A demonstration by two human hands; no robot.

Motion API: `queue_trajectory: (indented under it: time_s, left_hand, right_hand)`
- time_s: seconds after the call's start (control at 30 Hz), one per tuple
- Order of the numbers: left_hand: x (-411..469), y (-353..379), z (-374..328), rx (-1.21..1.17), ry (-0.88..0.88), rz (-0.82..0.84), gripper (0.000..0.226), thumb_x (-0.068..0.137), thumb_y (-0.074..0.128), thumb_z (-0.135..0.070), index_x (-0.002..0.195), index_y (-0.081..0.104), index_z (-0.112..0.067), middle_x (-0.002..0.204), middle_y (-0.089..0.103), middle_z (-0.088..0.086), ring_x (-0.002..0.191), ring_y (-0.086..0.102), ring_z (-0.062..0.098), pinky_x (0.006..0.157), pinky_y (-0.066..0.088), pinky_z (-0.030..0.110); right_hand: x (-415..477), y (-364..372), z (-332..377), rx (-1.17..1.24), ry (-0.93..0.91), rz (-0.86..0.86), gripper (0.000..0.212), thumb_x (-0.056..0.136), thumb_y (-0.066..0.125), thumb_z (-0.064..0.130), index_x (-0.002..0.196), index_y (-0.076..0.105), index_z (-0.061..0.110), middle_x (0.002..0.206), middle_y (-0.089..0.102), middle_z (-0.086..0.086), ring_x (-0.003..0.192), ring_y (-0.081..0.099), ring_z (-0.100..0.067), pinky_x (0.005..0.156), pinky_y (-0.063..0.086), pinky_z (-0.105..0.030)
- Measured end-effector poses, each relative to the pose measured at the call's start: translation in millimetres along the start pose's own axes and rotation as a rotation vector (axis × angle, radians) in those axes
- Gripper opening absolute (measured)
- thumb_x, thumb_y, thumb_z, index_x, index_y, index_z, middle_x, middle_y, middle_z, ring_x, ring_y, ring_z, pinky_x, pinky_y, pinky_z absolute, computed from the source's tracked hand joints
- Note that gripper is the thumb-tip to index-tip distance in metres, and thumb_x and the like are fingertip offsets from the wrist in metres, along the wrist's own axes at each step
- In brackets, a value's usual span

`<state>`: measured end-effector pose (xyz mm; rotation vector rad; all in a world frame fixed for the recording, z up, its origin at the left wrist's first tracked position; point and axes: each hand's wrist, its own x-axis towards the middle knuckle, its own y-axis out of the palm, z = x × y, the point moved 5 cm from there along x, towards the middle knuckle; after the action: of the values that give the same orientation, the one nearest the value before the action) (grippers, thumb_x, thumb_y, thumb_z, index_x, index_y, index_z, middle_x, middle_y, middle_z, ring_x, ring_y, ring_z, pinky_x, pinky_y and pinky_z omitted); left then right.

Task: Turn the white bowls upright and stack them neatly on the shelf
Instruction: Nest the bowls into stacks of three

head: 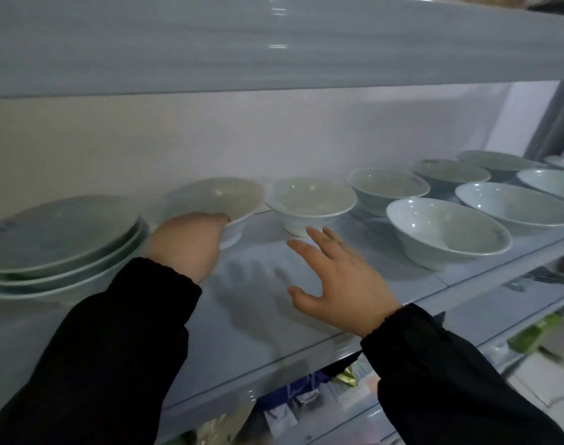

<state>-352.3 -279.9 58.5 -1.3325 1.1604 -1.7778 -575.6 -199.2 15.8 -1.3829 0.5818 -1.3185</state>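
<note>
— White bowls all look upright now; how much is left?

— Stacking, I'd judge. The left hand (186, 244) grips the tilted bowl (215, 200) by its near rim. The right hand (340, 277) hovers spread and empty just short of the next bowl (311, 202). Further right, six or so bowls (447, 231) stand singly on the shelf (248, 303).

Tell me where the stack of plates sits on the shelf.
The stack of plates sits at the far left of the shelf, just left of the left hand and the tilted bowl it holds.
</note>
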Motion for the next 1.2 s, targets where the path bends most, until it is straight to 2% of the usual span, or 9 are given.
queue_trajectory:
  time_s: [0.13,0.3,0.43,0.53,0.8,0.9,1.0,1.1,1.2]
  left_hand:
    - [12,-29,-15,-0.048,0.073,-0.207,0.034,0.086,0.051,-0.011,0.114,0.065,-0.023,0.094,0.069,0.012,0.084,0.066,0.037,0.071,0.052,0.041]
    - [46,-36,-53,-0.119,0.187,-0.279,0.044,0.085,0.058,-0.005,0.124,0.065,-0.022,0.095,0.07,0.013,0.083,0.066,0.038,0.067,0.049,0.039]
    - [83,-16,-88,-0.135,0.2,-0.185,0.045,0.091,0.049,-0.013,0.133,0.056,-0.029,0.109,0.068,0.007,0.096,0.064,0.033,0.071,0.044,0.033]
    - [104,5,-108,-0.132,0.198,-0.116,0.046,0.093,0.047,-0.016,0.136,0.053,-0.031,0.114,0.067,0.006,0.1,0.063,0.033,0.079,0.051,0.038]
    - [136,63,-131,-0.102,0.14,0.076,0.048,0.097,0.042,-0.023,0.143,0.043,-0.037,0.133,0.06,0.003,0.115,0.06,0.03,0.093,0.048,0.038]
    - [140,66,-132,-0.091,0.115,0.087,0.046,0.094,0.042,-0.022,0.136,0.047,-0.04,0.129,0.062,0.001,0.11,0.062,0.03,0.086,0.048,0.038]
    - [138,56,-141,-0.065,0.127,0.113,0.039,0.093,0.04,-0.019,0.126,0.057,-0.031,0.12,0.065,0.005,0.105,0.062,0.032,0.08,0.044,0.036]
    - [129,54,-150,-0.062,0.177,0.092,0.028,0.094,0.031,-0.032,0.082,0.053,-0.018,0.078,0.057,0.003,0.077,0.055,0.032,0.059,0.034,0.034]
    - [124,57,-151,-0.082,0.19,0.05,0.035,0.096,0.028,-0.037,0.071,0.043,-0.017,0.063,0.04,0.0,0.067,0.047,0.031,0.056,0.026,0.035]
  right_hand:
    - [-4,-6,-10,-0.009,0.037,-0.004,0.074,0.085,0.048,0.064,0.151,0.03,0.039,0.164,0.022,-0.003,0.153,0.013,-0.025,0.12,0.026,-0.042]
    - [-9,-22,-29,-0.032,0.057,-0.022,0.074,0.084,0.045,0.064,0.151,0.03,0.038,0.163,0.024,-0.004,0.153,0.015,-0.026,0.121,0.024,-0.04]
    - [-19,-32,-55,-0.037,0.077,-0.036,0.075,0.083,0.043,0.064,0.152,0.032,0.035,0.162,0.027,-0.008,0.151,0.019,-0.029,0.121,0.024,-0.042]
    - [-27,-38,-75,-0.044,0.096,-0.013,0.077,0.082,0.04,0.066,0.152,0.031,0.036,0.164,0.023,-0.006,0.152,0.015,-0.028,0.121,0.024,-0.042]
    - [-41,-49,-115,-0.036,0.074,0.004,0.076,0.082,0.041,0.065,0.151,0.033,0.036,0.163,0.024,-0.005,0.153,0.014,-0.027,0.121,0.019,-0.039]
    - [-43,-50,-124,-0.035,0.063,-0.003,0.075,0.083,0.043,0.064,0.151,0.032,0.036,0.163,0.024,-0.005,0.153,0.013,-0.026,0.122,0.02,-0.039]
    - [-45,-49,-129,-0.045,0.044,-0.037,0.073,0.083,0.048,0.062,0.149,0.037,0.033,0.161,0.031,-0.007,0.151,0.02,-0.029,0.12,0.026,-0.042]
    - [-45,-49,-131,-0.05,0.029,-0.04,0.072,0.084,0.048,0.061,0.15,0.037,0.033,0.161,0.03,-0.007,0.152,0.019,-0.029,0.121,0.023,-0.04]
    - [-43,-50,-132,-0.046,0.022,-0.044,0.073,0.084,0.047,0.061,0.15,0.036,0.034,0.161,0.029,-0.007,0.152,0.017,-0.029,0.121,0.023,-0.04]
